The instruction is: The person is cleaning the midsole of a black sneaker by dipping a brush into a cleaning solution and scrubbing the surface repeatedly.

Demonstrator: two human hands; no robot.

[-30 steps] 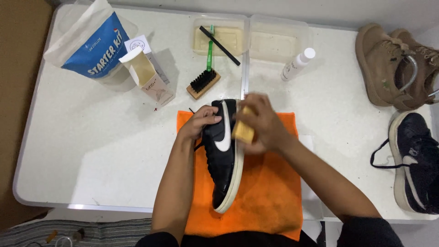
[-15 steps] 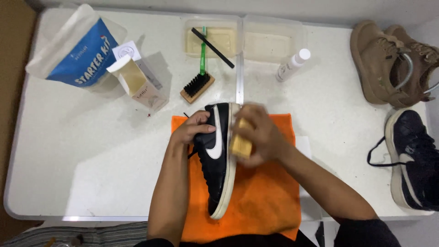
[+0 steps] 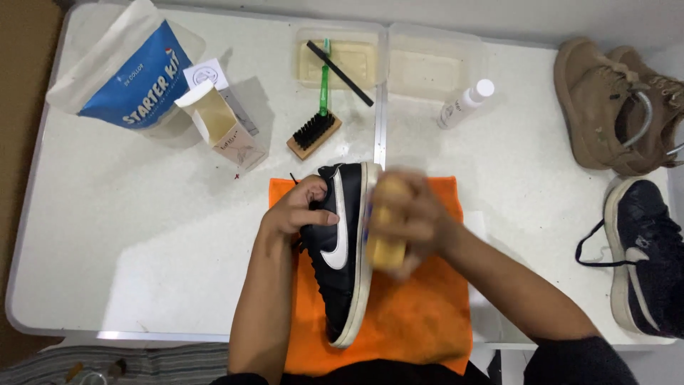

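Two hands are on one black sneaker [image 3: 340,249], which stands on its side on an orange cloth [image 3: 406,321] at my near bench [image 3: 142,242] edge. My left hand [image 3: 299,210] clamps the upper at the collar, its grip closed on the shoe. My right hand [image 3: 413,217], at 3 o'clock of the sole, is blurred and wrapped tight around a yellow sponge [image 3: 387,242] pressed against the white sole edge. Farther off at 12 o'clock lie a wooden brush [image 3: 313,134] and two clear tubs [image 3: 388,60]; a blue pouch [image 3: 139,82] sits at 10 o'clock, tan boots [image 3: 605,107] at 2.
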